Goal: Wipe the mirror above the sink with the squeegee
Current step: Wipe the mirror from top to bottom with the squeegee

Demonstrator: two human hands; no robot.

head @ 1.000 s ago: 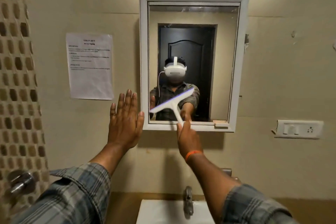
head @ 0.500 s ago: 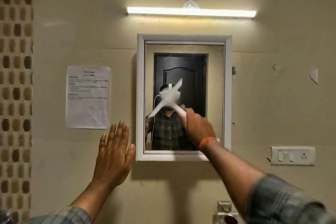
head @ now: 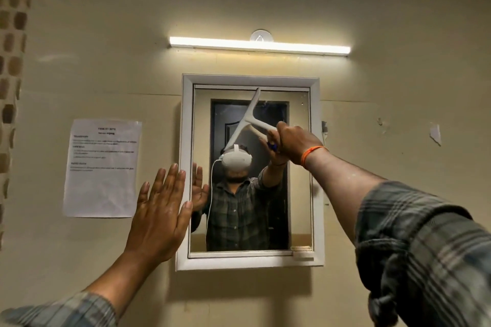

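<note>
White squeegee tilted against upper part of white-framed mirror

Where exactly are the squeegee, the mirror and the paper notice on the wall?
squeegee point(head: 245, 121): head view, on the white blade near where the handle joins.
mirror point(head: 299, 194): head view, on bare glass at the right.
paper notice point(head: 102, 180): head view, on its blank lower half.
</note>
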